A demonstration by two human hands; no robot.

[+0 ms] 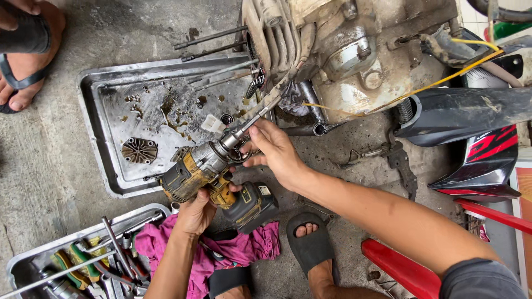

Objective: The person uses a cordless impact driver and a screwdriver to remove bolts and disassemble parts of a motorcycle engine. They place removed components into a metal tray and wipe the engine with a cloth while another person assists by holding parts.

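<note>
We see the left hand [197,213] clamped around the grip of a yellow cordless impact driver [213,180]. The right hand [274,150], just beyond it, pinches the driver's socket extension [252,122], which reaches up to the grimy engine [343,50].

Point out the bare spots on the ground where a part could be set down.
Bare concrete lies left of the metal tray, between it and a sandalled foot. The tray's own lower-left floor is partly free. Crowded: under the engine, around the impact driver, and the tool tray.
</note>
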